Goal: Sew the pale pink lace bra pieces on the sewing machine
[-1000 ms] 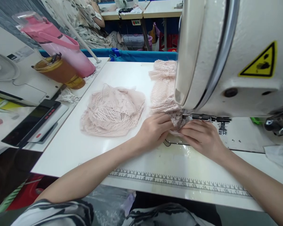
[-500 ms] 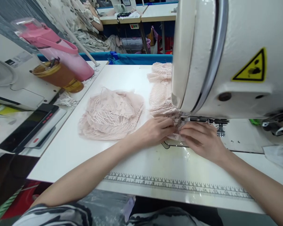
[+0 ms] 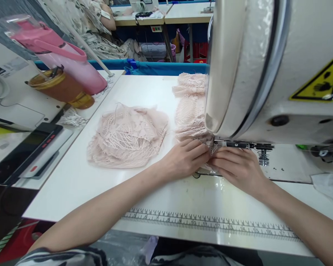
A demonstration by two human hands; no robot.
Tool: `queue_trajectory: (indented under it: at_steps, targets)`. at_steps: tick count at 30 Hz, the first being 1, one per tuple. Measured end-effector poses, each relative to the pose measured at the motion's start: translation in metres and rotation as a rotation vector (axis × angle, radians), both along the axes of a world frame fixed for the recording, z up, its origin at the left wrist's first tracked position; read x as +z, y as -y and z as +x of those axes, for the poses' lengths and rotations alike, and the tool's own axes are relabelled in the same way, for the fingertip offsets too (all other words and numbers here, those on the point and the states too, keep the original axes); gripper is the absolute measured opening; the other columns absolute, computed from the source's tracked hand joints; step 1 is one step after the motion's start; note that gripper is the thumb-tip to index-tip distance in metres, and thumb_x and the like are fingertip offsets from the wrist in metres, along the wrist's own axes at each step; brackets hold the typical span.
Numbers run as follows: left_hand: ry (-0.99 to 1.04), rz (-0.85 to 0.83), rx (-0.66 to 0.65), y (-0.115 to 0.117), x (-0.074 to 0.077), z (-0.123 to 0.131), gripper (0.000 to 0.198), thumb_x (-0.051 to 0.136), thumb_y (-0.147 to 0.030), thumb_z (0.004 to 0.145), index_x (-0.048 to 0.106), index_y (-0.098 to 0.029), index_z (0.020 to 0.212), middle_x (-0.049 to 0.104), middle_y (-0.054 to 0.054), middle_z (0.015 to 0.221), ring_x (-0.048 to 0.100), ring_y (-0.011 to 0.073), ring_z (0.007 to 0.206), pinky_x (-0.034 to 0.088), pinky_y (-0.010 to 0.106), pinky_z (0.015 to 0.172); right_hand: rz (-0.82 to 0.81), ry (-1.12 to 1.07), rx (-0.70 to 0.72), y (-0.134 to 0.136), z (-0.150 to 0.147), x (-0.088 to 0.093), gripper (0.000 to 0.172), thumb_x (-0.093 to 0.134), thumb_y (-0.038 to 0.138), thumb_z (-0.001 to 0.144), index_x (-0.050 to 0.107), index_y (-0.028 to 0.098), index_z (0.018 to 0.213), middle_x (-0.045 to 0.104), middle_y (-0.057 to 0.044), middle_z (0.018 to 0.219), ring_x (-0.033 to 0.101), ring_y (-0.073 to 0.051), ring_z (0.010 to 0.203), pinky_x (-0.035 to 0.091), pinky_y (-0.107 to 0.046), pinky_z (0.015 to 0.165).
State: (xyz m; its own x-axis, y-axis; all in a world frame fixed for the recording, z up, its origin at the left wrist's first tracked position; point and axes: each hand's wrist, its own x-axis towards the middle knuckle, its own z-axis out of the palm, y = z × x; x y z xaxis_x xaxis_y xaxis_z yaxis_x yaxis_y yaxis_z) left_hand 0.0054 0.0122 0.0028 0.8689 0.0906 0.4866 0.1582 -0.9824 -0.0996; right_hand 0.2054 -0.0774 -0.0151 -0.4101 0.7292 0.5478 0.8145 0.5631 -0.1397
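The fingers [image 3: 199,148] of the left hand [image 3: 184,159] are curled close together and clamped on the left edge of a pink lace piece [image 3: 212,146], with the thumb tucked in below them. The fingers [image 3: 225,153] of the right hand [image 3: 240,169] lie side by side, and their tips pinch the same piece from the right, so the two hands almost touch over it. The lace piece sits on the white table [image 3: 80,177] directly under the head of the sewing machine [image 3: 266,66], just left of the metal foot parts [image 3: 262,153]. How much of it lies beneath the machine cannot be made out.

A band of the same lace [image 3: 189,105] runs from the hands toward the far edge of the table. To its left, well apart from the hands, lies a loose pile of lace pieces [image 3: 127,135]. A printed ruler [image 3: 211,223] runs along the near edge of the table. A yellow warning sticker [image 3: 320,82] is on the right side of the machine.

At far left a pink bottle [image 3: 61,55] lies tilted beside a brown cup [image 3: 58,88]. Nearer, a black control panel [image 3: 22,151] rests on a side surface. Beyond the table a blue bin rim [image 3: 161,67] shows, and farther off is a person in patterned clothing [image 3: 91,22].
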Motion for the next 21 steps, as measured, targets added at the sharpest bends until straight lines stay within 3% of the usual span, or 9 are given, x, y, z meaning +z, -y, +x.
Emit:
queue_trajectory:
  at_steps: [5,17,21]
  targets:
    - [-0.032,-0.053,0.009,0.002,-0.007,-0.001,0.029,0.04,-0.014,0.097,0.057,-0.009,0.12,0.065,0.01,0.12,0.06,0.0189,0.114,0.054,0.034,0.094,-0.01,-0.012,-0.04,0.003,-0.001,0.002,0.014,0.057,0.012,0.086,0.066,0.022,0.088,0.072,0.005,0.087,0.063,-0.01,0.086,0.046,-0.024,0.078]
    - [-0.15,-0.114,0.024,0.001,-0.009,-0.003,0.036,0.042,-0.013,0.093,0.056,-0.008,0.125,0.058,0.012,0.13,0.056,0.0228,0.121,0.05,0.039,0.102,-0.031,-0.063,0.011,-0.001,-0.002,0.001,0.021,0.05,0.015,0.091,0.068,0.022,0.082,0.068,0.001,0.078,0.061,-0.011,0.083,0.045,-0.024,0.073]
    - [-0.166,-0.151,0.025,0.001,-0.006,-0.004,0.037,0.045,-0.02,0.093,0.056,-0.01,0.127,0.058,0.013,0.131,0.055,0.0247,0.122,0.052,0.04,0.099,-0.03,-0.055,0.015,-0.002,-0.001,0.001,0.023,0.049,0.017,0.092,0.068,0.023,0.082,0.067,0.0,0.079,0.061,-0.012,0.083,0.045,-0.024,0.073]
